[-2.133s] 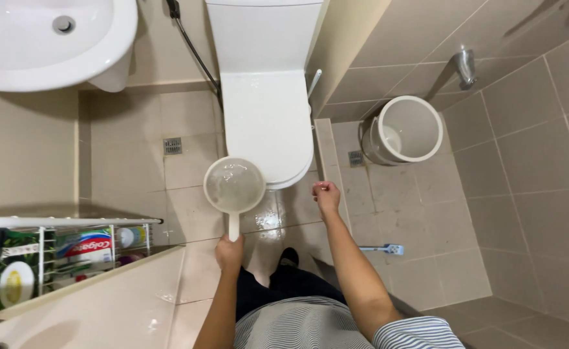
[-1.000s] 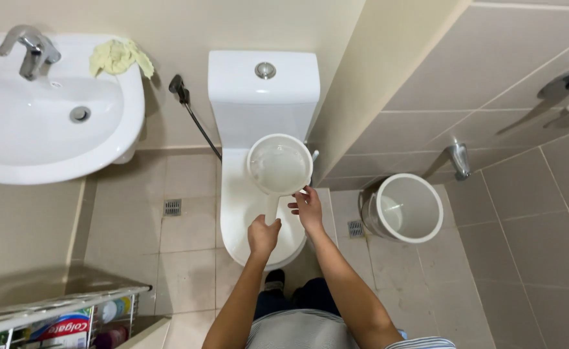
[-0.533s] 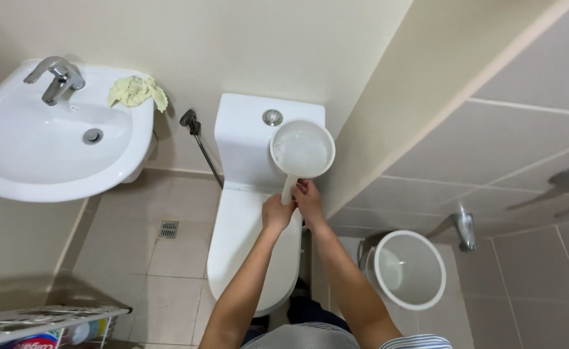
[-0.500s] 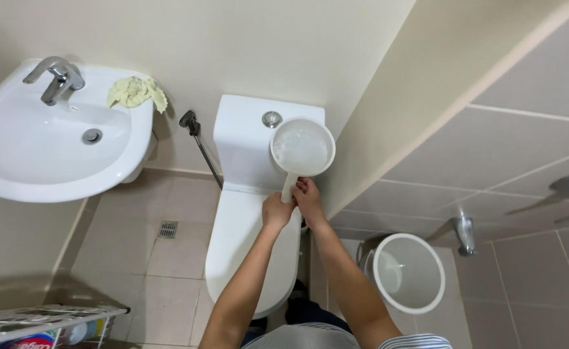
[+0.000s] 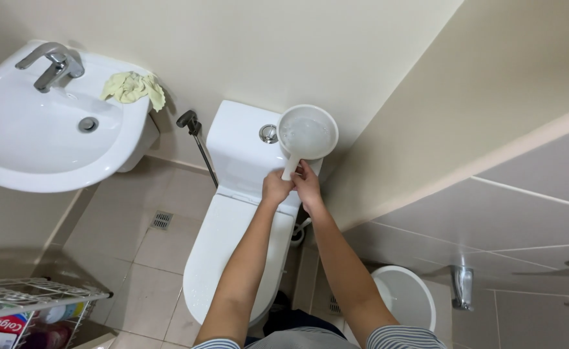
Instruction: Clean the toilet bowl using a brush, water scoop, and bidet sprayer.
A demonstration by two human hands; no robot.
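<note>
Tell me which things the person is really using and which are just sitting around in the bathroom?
In use:
- white water dipper, its handle gripped by the left hand and right hand
- toilet tank, right under the dipper

Just sitting around:
- sink
- yellow cloth on the sink's edge
- spray hose by the wall
- white bucket on the floor
- wire rack
</note>
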